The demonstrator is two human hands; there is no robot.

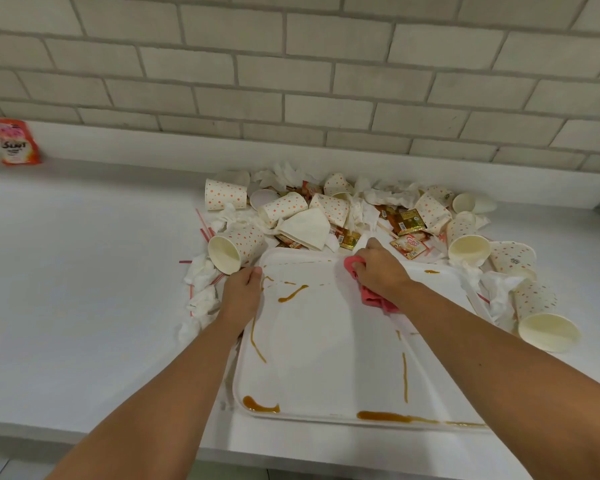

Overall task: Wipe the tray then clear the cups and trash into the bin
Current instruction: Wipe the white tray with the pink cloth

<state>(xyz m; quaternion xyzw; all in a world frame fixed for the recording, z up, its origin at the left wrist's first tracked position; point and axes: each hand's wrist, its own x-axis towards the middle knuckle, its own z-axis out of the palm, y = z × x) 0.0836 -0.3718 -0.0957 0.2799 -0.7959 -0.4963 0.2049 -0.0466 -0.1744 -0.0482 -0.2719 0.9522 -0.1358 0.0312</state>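
Observation:
A white tray [329, 358] lies on the counter in front of me, streaked with brown sauce along its left, right and near edges. My left hand [241, 294] grips the tray's far left rim. My right hand [378, 268] presses a crumpled pink cloth [373, 296] onto the tray near its far edge. Several dotted paper cups [234, 245] lie tipped over beyond and beside the tray, mixed with crumpled white napkins [201, 296], sachets [407, 221] and red straws [205, 230].
A white counter [84, 271] runs left of the tray, against a grey brick wall [291, 81]. An orange pouch [16, 142] stands at the far left by the wall. More cups [544, 325] crowd the tray's right side. No bin is in view.

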